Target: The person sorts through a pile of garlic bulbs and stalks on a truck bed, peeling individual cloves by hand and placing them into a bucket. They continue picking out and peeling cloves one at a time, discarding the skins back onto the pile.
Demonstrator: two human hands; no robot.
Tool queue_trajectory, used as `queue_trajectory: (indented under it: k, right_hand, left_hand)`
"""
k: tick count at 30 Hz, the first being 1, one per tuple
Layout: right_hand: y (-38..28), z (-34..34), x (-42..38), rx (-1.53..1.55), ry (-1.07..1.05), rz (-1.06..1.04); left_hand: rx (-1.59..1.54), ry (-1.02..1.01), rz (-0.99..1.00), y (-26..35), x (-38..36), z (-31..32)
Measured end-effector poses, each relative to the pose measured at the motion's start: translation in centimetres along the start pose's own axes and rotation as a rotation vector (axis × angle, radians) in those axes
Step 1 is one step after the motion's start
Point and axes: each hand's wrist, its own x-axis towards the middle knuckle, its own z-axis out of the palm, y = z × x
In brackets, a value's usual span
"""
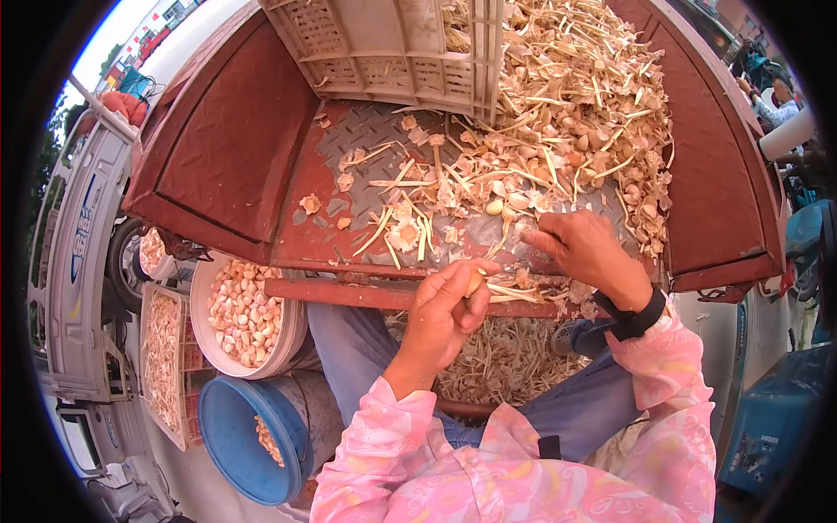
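My left hand (445, 307) is closed at the near edge of a red metal truck bed, pinching a pale garlic clove (475, 281) between thumb and fingers. To its right, my right hand (582, 251) hovers just over the bed with its fingers curled in; whatever they hold, if anything, is hidden. Close to its fingertips lie a yellowish clove (494, 207) and other loose cloves among dry skins. A large heap of garlic skins, stalks and cloves (575, 113) spreads behind my right hand.
A plastic crate (384, 52) stands tilted on the bed. At left are a white bucket of cloves (244, 314), a blue bucket (231, 418) with some cloves, and a crate of garlic (163, 370). Beyond stands a grey vehicle (78, 261). Skins (497, 366) cover the ground between my legs.
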Motion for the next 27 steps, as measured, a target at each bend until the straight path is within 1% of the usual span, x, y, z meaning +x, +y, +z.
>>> queue_trajectory:
  k: [1,2,5,6,9,12,15,16,18,19,21,24,25,27]
  right_hand:
    - [0.3,0.2,0.2,-0.150,0.073,0.005]
    - [0.4,0.2,0.6,-0.101,0.141,-0.029]
    - [0.4,1.8,2.6,-0.064,0.268,-0.258]
    - [0.6,2.6,2.9,-0.103,0.168,-0.235]
    - [0.9,3.2,3.1,-0.137,0.105,-0.165]
    - [1.2,2.8,2.5,0.072,0.046,-0.164]
    - [1.0,2.9,1.4,0.793,-0.160,-0.053]
    - [0.9,2.7,1.2,0.931,-0.195,-0.033]
    - [0.5,2.3,0.8,1.211,-0.259,0.011]
    - [0.4,2.3,0.6,1.231,-0.261,0.026]
    - [0.2,2.3,0.4,1.268,-0.267,0.055]
    - [0.6,2.3,0.9,1.239,-0.214,0.019]
    - [0.7,2.1,1.1,1.184,-0.187,0.031]
    - [0.9,1.6,1.3,1.074,-0.129,0.055]
  left_hand:
    - [0.012,0.025,0.019,0.5,-0.1,-0.1]
    - [0.024,0.123,0.026,1.0,0.0,-0.1]
    - [0.100,0.269,0.032,2.8,1.0,0.8]
    - [0.139,0.226,0.039,2.9,1.2,0.2]
    - [0.546,0.245,0.102,2.7,2.3,0.2]
    - [0.868,0.279,0.101,2.3,3.4,0.8]
    - [1.085,0.140,0.428,0.4,4.6,0.9]
    - [1.180,0.079,0.551,0.2,5.0,0.8]
    - [0.978,0.104,0.361,0.2,4.5,1.1]
    - [0.877,0.113,0.263,0.3,4.2,1.3]
    - [0.815,0.128,0.226,0.2,3.9,1.2]
    - [0.741,0.156,0.112,0.0,3.2,1.7]
    - [0.720,0.165,0.068,-0.1,3.1,2.0]
    - [0.441,0.175,0.036,-0.2,3.1,1.9]
